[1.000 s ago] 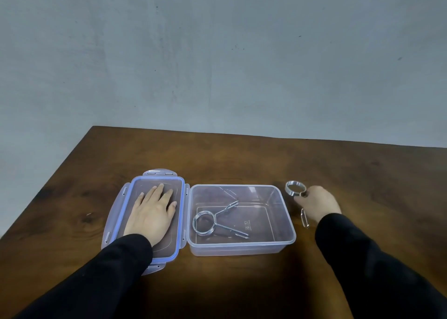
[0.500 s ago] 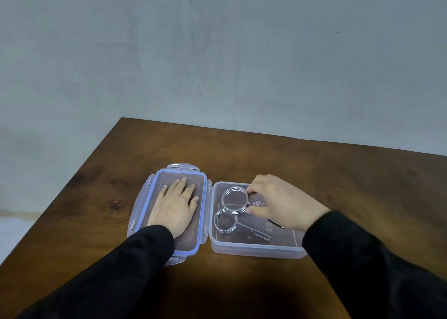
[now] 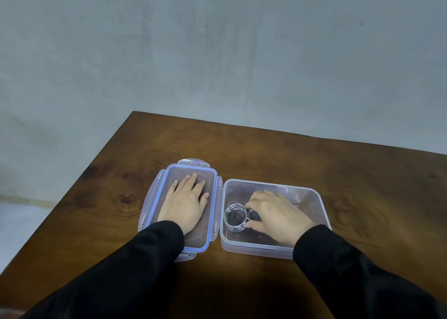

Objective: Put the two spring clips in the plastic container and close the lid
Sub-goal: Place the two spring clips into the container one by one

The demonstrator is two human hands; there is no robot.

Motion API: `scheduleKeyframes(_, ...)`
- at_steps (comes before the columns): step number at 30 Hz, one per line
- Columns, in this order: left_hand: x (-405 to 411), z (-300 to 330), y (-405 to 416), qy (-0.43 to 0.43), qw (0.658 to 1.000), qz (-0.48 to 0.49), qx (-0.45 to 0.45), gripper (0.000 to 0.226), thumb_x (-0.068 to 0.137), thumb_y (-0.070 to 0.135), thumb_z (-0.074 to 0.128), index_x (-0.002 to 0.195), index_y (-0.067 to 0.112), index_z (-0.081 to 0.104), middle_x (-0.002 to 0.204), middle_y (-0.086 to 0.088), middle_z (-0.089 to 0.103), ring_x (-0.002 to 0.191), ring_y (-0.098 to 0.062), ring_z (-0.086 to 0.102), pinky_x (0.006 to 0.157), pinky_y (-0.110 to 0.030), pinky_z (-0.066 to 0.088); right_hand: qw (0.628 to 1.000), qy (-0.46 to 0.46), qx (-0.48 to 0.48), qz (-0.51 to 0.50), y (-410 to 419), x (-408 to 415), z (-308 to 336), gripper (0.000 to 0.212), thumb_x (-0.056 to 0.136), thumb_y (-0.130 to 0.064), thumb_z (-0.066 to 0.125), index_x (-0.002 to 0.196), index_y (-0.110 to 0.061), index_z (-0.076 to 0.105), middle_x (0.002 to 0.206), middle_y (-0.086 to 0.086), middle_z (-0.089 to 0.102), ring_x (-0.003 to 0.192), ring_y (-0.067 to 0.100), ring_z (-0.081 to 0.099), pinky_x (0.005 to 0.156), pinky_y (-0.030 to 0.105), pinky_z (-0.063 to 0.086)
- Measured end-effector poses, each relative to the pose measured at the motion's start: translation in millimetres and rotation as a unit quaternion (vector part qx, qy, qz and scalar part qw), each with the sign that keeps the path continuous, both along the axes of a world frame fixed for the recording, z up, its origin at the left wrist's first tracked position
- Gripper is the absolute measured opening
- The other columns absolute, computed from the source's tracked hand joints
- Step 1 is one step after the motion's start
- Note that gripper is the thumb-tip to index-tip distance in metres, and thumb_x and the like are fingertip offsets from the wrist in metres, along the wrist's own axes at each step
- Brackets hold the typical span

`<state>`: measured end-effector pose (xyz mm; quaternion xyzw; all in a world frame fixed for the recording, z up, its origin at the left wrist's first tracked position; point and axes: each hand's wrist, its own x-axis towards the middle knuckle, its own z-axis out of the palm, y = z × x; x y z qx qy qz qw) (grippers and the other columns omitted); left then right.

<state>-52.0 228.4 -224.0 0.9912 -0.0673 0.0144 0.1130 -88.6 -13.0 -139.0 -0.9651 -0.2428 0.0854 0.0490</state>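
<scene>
**Hands at the open box**

Left hand (image 3: 185, 200) lies flat, fingers spread, on the blue-rimmed lid (image 3: 154, 193), which sits beside the plastic container (image 3: 312, 195) on the wooden table (image 3: 266, 149). Right hand (image 3: 275, 216) reaches inside the container, fingers pinching the coiled spring clips (image 3: 235, 218), whose rings overlap on the floor.

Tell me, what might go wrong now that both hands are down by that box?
1. The right hand is inside the plastic container, fingers on the coiled spring clips. Letting go carelessly could leave a clip propped up, so the lid may not shut.
2. The lid lies flat on the table under the left hand. Swinging it over too early could catch the right hand.
</scene>
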Motion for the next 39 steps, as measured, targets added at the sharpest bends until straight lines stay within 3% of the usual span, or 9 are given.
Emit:
scheduleKeyframes(25, -1, 1, 0, -0.001, 1.000, 0.002, -0.005, 0.054, 0.103, 0.047, 0.021, 0.150, 0.026, 0.037, 0.161, 0.000, 0.031, 0.148, -0.018, 0.023, 0.123, -0.041, 0.011, 0.997, 0.063, -0.011, -0.033, 1, 5, -2, 0.046, 0.096, -0.046, 0.062, 0.138, -0.027, 0.058, 0.130, -0.003, 0.059, 0.117, 0.021, 0.054, 0.102, 0.037, 0.038)
scheduleKeyframes(39, 0, -2, 0, -0.011, 1.000, 0.004, -0.004, 0.054, 0.103, 0.047, 0.023, 0.148, 0.025, 0.040, 0.160, -0.001, 0.034, 0.147, -0.019, 0.025, 0.123, -0.041, 0.013, 0.996, 0.079, -0.026, -0.015, 4, 13, -5, 0.050, 0.093, -0.052, 0.062, 0.139, -0.033, 0.056, 0.118, -0.005, 0.056, 0.116, 0.021, 0.046, 0.104, 0.042, 0.033)
